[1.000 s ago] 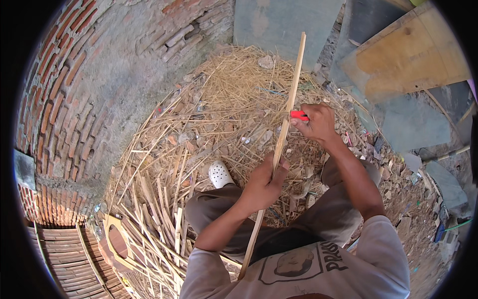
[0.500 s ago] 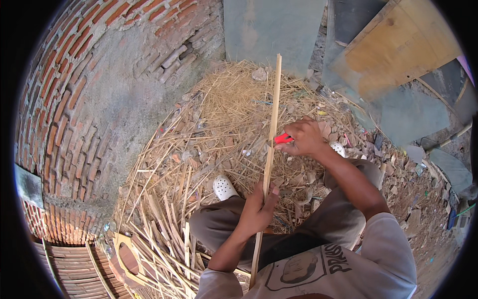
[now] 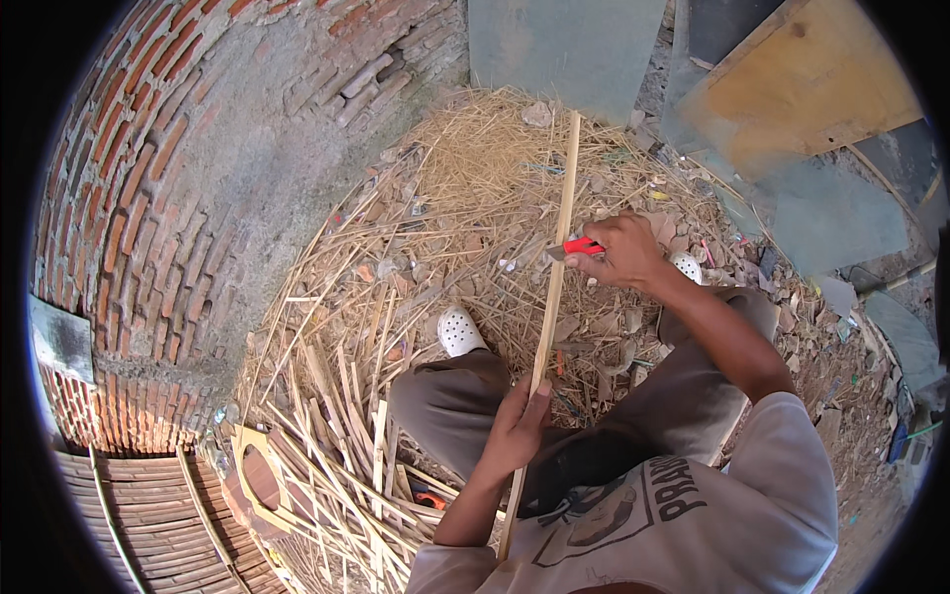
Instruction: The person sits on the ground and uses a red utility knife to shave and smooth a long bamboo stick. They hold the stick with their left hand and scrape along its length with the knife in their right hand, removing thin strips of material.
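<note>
A long, pale bamboo strip (image 3: pixel 561 213) runs from beside my body up and away over the littered ground. My left hand (image 3: pixel 519 428) is closed round its lower part, near my lap. Farther up, my right hand (image 3: pixel 625 251) grips a red utility knife (image 3: pixel 582 246). The knife's short blade lies across the strip, pointing left; whether it cuts into the wood I cannot tell. My legs are folded on either side, and white perforated clogs (image 3: pixel 458 332) are on my feet.
Many split bamboo strips (image 3: pixel 379 460) are heaped at the lower left, with an orange-handled tool (image 3: pixel 429 500) among them. A brick wall (image 3: pixel 148 228) rises on the left. Grey sheets (image 3: pixel 564 59) and a yellowish board (image 3: pixel 802 84) lean at the back. Straw shavings (image 3: pixel 475 148) and rubble cover the ground.
The whole view has shifted a little. My right hand holds the knife blade across the strip in both frames, and my left hand keeps its grip. The orange-handled tool now shows.
</note>
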{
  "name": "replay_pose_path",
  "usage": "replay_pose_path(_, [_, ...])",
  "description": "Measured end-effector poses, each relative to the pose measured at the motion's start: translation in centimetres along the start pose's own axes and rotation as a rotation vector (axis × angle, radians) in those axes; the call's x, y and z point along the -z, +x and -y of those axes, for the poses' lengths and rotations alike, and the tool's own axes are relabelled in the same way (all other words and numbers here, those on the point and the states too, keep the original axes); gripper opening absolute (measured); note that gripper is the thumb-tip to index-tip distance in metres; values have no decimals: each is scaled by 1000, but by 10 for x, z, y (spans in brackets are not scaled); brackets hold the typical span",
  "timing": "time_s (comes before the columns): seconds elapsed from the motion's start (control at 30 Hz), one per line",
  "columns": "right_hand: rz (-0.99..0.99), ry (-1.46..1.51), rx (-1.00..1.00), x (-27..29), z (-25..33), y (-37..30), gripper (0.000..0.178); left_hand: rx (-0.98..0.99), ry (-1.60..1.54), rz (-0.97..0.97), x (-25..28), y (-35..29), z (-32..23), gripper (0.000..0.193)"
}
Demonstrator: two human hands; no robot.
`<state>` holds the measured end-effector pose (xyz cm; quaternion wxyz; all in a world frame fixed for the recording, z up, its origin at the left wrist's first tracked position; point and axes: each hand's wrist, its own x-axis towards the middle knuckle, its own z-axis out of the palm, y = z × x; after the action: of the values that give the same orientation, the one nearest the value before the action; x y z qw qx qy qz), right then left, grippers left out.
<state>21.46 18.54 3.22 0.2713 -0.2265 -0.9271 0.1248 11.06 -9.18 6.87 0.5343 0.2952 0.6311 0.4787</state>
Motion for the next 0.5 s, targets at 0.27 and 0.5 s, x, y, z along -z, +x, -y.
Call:
replay_pose_path(0.27, [-95, 11, 128, 37, 24, 30, 59, -223, 115, 10, -3, 67, -79, 33])
replay_pose_path(0.5, [-224, -8, 112, 38, -6, 42, 62, -401, 254, 26, -14, 123, -77, 28])
